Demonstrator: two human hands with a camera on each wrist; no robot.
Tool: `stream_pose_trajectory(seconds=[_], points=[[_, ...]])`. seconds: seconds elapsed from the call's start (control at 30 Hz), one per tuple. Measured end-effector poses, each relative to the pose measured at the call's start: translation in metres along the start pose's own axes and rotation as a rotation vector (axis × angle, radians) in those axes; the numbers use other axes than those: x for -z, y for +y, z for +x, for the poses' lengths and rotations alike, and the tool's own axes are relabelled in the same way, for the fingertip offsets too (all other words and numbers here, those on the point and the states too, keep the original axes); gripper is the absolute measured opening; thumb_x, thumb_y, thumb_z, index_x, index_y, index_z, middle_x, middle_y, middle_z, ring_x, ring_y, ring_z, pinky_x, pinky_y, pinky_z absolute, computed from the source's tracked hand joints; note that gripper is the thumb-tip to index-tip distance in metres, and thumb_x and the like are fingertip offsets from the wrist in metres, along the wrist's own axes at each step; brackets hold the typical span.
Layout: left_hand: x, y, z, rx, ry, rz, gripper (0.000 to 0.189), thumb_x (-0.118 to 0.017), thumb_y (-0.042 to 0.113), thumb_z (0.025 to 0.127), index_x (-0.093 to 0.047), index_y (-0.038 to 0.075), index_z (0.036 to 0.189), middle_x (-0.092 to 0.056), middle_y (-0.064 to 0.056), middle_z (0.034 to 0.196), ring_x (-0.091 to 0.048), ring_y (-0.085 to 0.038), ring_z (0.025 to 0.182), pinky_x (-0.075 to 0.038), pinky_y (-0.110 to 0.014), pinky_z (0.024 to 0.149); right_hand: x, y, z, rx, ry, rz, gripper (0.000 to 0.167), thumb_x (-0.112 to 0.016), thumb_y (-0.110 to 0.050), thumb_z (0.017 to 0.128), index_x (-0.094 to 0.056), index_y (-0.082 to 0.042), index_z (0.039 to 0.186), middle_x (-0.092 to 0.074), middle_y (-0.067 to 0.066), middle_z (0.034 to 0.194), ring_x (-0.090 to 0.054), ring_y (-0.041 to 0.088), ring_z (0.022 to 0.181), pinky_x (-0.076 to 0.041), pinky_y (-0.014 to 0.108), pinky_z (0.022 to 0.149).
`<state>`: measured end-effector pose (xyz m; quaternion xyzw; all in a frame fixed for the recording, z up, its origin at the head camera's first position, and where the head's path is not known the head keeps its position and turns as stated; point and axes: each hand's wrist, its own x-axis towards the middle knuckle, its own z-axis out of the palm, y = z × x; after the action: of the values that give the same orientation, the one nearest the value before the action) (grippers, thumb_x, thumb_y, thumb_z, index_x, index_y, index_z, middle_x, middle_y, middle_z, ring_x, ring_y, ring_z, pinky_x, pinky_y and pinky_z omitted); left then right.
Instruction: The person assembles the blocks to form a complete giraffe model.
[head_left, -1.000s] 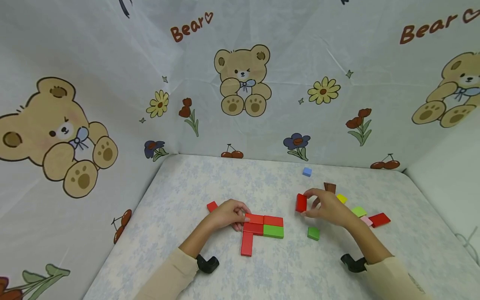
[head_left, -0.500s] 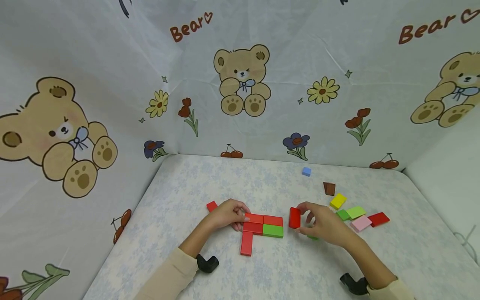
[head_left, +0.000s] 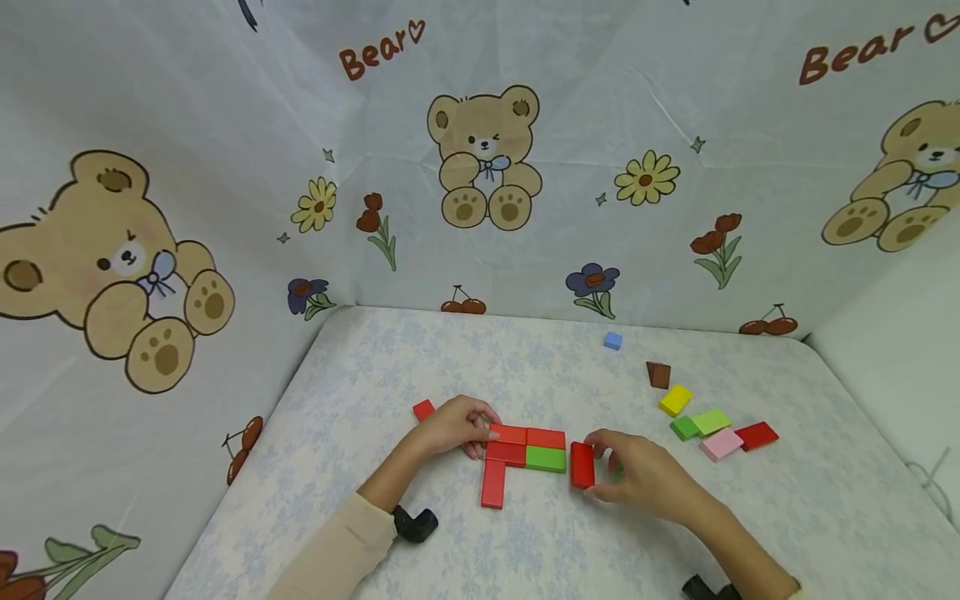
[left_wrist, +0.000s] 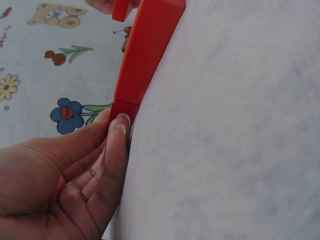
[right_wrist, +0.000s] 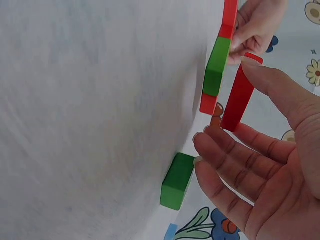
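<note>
In the head view, my left hand (head_left: 459,427) grips the left end of a red block (head_left: 510,434) with thumb and fingers. That block lies flat against another red block (head_left: 546,438), a darker red block (head_left: 506,453) and a green block (head_left: 545,459). A red block (head_left: 492,485) extends from their left end toward me. My right hand (head_left: 645,477) pinches a red block (head_left: 582,465) between thumb and fingertips, just right of the green one. In the right wrist view, this held block (right_wrist: 241,95) appears above the table surface. Under that hand stands a green block (right_wrist: 177,182), mostly hidden in the head view.
A red block (head_left: 423,410) lies partly behind my left hand. At the right are yellow (head_left: 676,400), light green (head_left: 711,422), pink (head_left: 722,444) and red (head_left: 757,436) blocks, plus a brown piece (head_left: 659,375). A small blue block (head_left: 612,341) sits at the back.
My right hand has brought its red block left and toward me, close to the right end of the joined blocks. My left hand has stayed in place.
</note>
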<state>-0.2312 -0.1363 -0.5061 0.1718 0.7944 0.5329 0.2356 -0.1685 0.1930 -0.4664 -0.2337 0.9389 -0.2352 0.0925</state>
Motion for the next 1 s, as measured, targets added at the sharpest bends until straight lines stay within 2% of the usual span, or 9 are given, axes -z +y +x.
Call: stream_pose_trajectory(seconds=[0.3, 0.6, 0.83, 1.0], points=[[0.000, -0.002, 0.003, 0.000, -0.001, -0.020, 0.017, -0.074, 0.008, 0.093, -0.071, 0.004, 0.109, -0.067, -0.011, 0.068, -0.066, -0.016, 0.055, -0.060, -0.031, 0.055, -0.004, -0.014, -0.011, 0.007, -0.080, -0.007, 0.060, -0.091, -0.036, 0.074, -0.064, -0.014, 0.123, -0.062, -0.009, 0.094, -0.056, 0.011, 0.079, -0.051, 0.021, 0.063], [-0.001, -0.003, 0.004, -0.004, -0.006, -0.028, 0.018, -0.075, 0.008, 0.093, -0.071, 0.003, 0.109, -0.067, -0.011, 0.068, -0.066, -0.016, 0.054, -0.060, -0.030, 0.055, -0.011, -0.017, -0.015, 0.007, -0.127, -0.022, 0.060, -0.092, -0.039, 0.073, -0.065, -0.016, 0.121, -0.059, -0.012, 0.089, -0.052, 0.008, 0.077, -0.048, 0.022, 0.062], [0.000, -0.002, 0.003, 0.009, 0.005, -0.032, 0.017, -0.074, 0.008, 0.093, -0.071, 0.005, 0.109, -0.068, -0.011, 0.069, -0.067, -0.017, 0.055, -0.060, -0.031, 0.055, -0.018, -0.018, -0.014, 0.073, -0.077, -0.049, 0.061, -0.092, -0.043, 0.072, -0.067, -0.013, 0.119, -0.058, -0.012, 0.083, -0.049, 0.003, 0.071, -0.045, 0.021, 0.057], [0.000, -0.002, 0.002, 0.007, 0.002, -0.034, 0.016, -0.072, 0.006, 0.094, -0.071, 0.004, 0.109, -0.068, -0.012, 0.069, -0.067, -0.017, 0.054, -0.060, -0.031, 0.054, -0.021, -0.022, -0.016, 0.023, -0.040, -0.093, 0.062, -0.092, -0.049, 0.069, -0.068, -0.016, 0.115, -0.058, -0.014, 0.081, -0.046, 0.001, 0.069, -0.044, 0.021, 0.056]])
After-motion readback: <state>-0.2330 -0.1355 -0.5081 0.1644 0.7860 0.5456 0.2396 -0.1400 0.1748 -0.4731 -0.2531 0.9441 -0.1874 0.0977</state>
